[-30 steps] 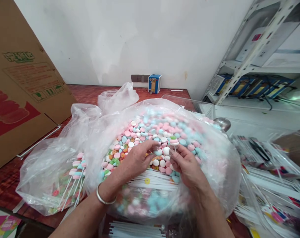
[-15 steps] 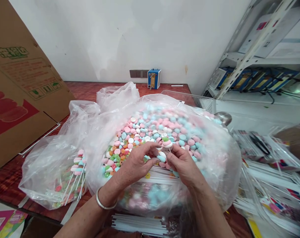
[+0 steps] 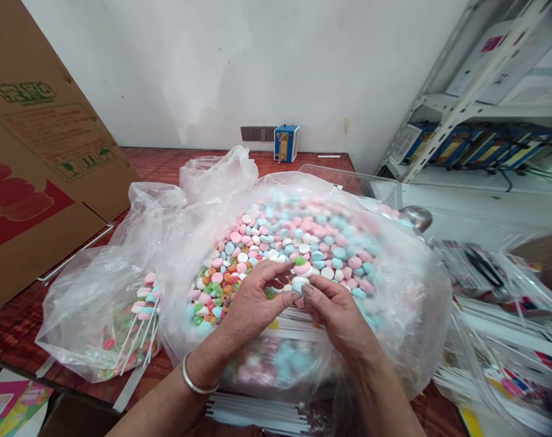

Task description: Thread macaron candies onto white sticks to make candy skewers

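Note:
My left hand (image 3: pixel 262 290) is closed, with thumb and fingertip about a white-and-blue candy (image 3: pixel 299 283) over the middle of a large plastic bag. My right hand (image 3: pixel 337 306) meets it from the right, its thumb and fingers pinched on a candy stick that they mostly hide. Just above the fingertips, a green ring candy (image 3: pixel 300 261) sits on a pink-and-white candy (image 3: pixel 303 269). Around both hands lie many pink, blue and white candies (image 3: pixel 243 258) and small fruit-coloured rings (image 3: pixel 232 281). White sticks (image 3: pixel 296 325) lie in the bag below the hands.
At left, finished candy sticks (image 3: pixel 146 297) rest on a smaller plastic bag (image 3: pixel 82 328) by a cardboard box (image 3: pixel 39 152). More white sticks (image 3: pixel 257 413) lie at the front edge. A metal scoop (image 3: pixel 416 217), packed bags (image 3: pixel 498 328) and shelving (image 3: pixel 467 109) stand right.
The white-and-blue candy and the candies on the stick have come closer together. My right fingertips have shifted slightly and now cover the stick. The view has moved a little.

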Tool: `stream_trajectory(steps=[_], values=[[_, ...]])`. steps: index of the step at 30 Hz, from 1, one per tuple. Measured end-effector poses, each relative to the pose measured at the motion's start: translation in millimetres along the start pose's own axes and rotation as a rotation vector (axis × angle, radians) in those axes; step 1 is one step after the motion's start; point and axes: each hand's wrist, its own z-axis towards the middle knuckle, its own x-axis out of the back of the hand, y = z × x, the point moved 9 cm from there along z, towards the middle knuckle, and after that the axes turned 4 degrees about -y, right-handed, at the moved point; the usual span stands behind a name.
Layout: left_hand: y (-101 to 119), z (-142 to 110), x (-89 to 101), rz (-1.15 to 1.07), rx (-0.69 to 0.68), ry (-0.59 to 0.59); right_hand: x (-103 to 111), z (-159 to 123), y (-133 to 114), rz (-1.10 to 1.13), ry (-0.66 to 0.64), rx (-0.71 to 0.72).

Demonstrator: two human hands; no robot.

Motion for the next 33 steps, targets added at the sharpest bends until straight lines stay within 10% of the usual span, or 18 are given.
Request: stream_trajectory(steps=[11,26,33], values=[[-9,-6,-2.1,-0.154,0.182,0.049,5,-1,-4,-0.025,0.225,0.09],[15,-3,-0.2,-0.063,-0.022,-0.153,-3,-5,-30,-0.644,0.126,0.121],[6,1,-2.3,-0.245,0.013,-0.186,-2,-6,-31,-0.597,0.111,0.153]])
